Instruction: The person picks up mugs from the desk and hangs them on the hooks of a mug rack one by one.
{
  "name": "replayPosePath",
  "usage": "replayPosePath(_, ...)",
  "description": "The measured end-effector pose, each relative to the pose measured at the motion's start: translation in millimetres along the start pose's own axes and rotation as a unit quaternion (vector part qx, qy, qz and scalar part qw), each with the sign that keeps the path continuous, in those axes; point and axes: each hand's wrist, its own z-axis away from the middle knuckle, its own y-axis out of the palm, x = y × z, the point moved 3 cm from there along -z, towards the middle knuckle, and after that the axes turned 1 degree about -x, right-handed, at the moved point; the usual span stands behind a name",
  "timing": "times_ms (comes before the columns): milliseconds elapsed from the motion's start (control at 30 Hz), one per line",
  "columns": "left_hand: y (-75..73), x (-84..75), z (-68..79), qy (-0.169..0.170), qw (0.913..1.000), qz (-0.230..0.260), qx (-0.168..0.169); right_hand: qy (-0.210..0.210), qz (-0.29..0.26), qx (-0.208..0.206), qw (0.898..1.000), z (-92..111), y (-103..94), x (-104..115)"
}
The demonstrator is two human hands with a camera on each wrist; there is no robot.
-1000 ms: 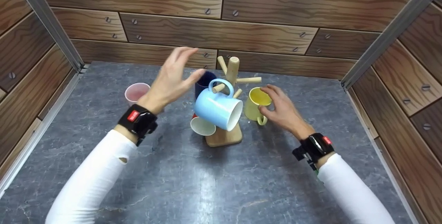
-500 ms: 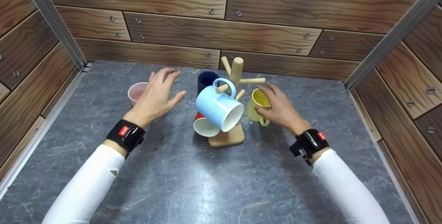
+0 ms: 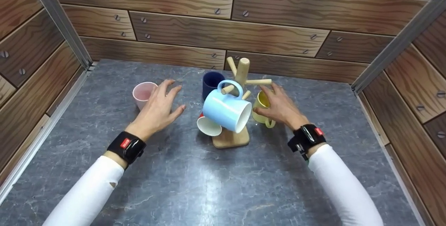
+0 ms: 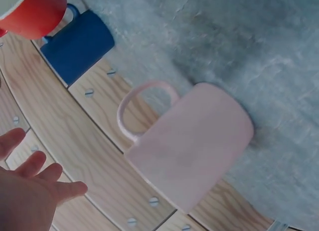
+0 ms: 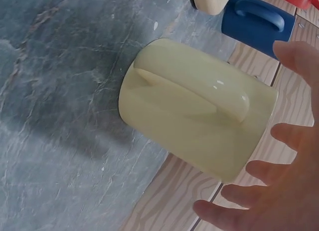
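Observation:
My left hand (image 3: 156, 109) hovers with spread, loosely bent fingers beside a pink mug (image 3: 142, 93), overlapping its right side in the head view. In the left wrist view that pink mug (image 4: 194, 143) stands upright, handle toward the fingers. Over the rim of a yellow mug (image 3: 258, 115) is my right hand (image 3: 281, 106), thumb and fingers apart. The right wrist view shows the yellow mug (image 5: 189, 116) upright with its handle facing the camera and the fingers just beyond its rim. Neither hand holds anything.
Between the hands stands a wooden mug tree (image 3: 243, 69). A light blue mug (image 3: 223, 109) hangs by its handle from one peg. Below it a tilted red mug (image 3: 208, 127) with white inside is partly hidden. Behind stands a dark blue mug (image 3: 210, 84). Plank-patterned walls (image 3: 181, 27) enclose the table.
My left hand has drawn away from the mug tree, down and left, to the pink mug. The right hand has shifted slightly left over the yellow mug.

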Motion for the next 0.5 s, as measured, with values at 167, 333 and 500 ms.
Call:
replayPosePath(167, 6.7, 1.1, 9.3, -0.004, 0.9999, 0.011, 0.002, 0.026, -0.025, 0.021, 0.999, -5, -0.4, -5)
replayPosePath(333, 10.8, 3.8, 14.5, -0.011, 0.9998, 0.019, 0.004, 0.028, -0.05, 0.03, 0.998, -8, -1.1, -7)
replayPosePath(500, 12.2, 4.6, 17.4, -0.016, 0.9995, 0.026, 0.009, 0.029, -0.061, 0.036, 0.997, -11, -0.3, -6)
